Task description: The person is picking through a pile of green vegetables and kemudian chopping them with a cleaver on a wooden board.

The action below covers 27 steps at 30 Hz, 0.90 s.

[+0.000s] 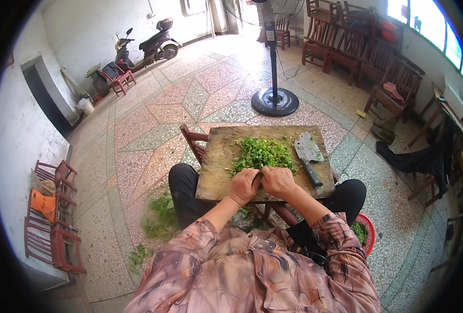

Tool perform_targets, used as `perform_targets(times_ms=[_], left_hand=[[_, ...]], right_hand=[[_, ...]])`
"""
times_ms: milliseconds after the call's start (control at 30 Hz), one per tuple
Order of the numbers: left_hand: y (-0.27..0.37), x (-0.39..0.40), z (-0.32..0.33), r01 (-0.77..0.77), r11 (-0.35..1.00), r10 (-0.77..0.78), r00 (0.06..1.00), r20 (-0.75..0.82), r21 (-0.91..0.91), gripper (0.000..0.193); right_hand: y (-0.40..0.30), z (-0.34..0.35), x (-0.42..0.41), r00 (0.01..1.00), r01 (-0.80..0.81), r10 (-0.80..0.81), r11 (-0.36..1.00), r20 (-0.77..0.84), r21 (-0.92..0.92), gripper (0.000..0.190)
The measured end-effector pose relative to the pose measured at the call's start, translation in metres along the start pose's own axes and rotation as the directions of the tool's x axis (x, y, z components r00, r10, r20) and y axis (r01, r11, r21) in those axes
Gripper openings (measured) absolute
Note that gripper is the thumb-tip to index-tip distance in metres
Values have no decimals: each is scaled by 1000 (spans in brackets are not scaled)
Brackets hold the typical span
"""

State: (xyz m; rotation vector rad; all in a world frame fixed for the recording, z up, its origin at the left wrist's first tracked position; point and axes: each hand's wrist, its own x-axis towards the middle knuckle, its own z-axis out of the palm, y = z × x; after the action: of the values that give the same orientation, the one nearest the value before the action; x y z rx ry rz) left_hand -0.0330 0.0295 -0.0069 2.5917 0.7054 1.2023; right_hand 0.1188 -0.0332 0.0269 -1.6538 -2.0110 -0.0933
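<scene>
A heap of chopped leafy greens [264,153] lies on a thick wooden chopping board [219,164] in front of me. My left hand [245,184] and my right hand [278,182] meet at the near edge of the heap, knuckles up and fingers curled. Their fingertips are hidden, so whether they grip any greens cannot be made out. To the right of the heap rests a cleaver [309,150], its blade pointing away from me and flecked with green bits. Its dark handle lies a little to the right of my right hand.
Uncut leafy greens [161,219] lie on the floor to my left. A red basket [370,234] of chopped greens stands by my right knee. Beyond the board is a pedestal fan [274,102]. Wooden chairs [349,58] line the right wall; a scooter [149,47] stands far left.
</scene>
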Motion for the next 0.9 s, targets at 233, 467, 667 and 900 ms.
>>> perform_targets(times_ms=[233, 467, 667, 900], left_hand=[[-3, -1, 1, 13, 999, -14, 1000, -14, -52, 19], [-5, -2, 2, 91, 995, -92, 996, -8, -47, 18], [-3, -1, 0, 71, 995, -72, 997, -2, -73, 19], [1, 2, 0, -54, 997, 51, 998, -38, -64, 26]], right_hand=[[0, 2, -1, 1000, -4, 4, 1000, -13, -18, 15], [1, 7, -1, 995, 73, -76, 996, -71, -41, 13], [4, 10, -1, 997, 61, -63, 997, -49, -46, 12], [6, 7, -1, 999, -27, 28, 998, -25, 59, 14]])
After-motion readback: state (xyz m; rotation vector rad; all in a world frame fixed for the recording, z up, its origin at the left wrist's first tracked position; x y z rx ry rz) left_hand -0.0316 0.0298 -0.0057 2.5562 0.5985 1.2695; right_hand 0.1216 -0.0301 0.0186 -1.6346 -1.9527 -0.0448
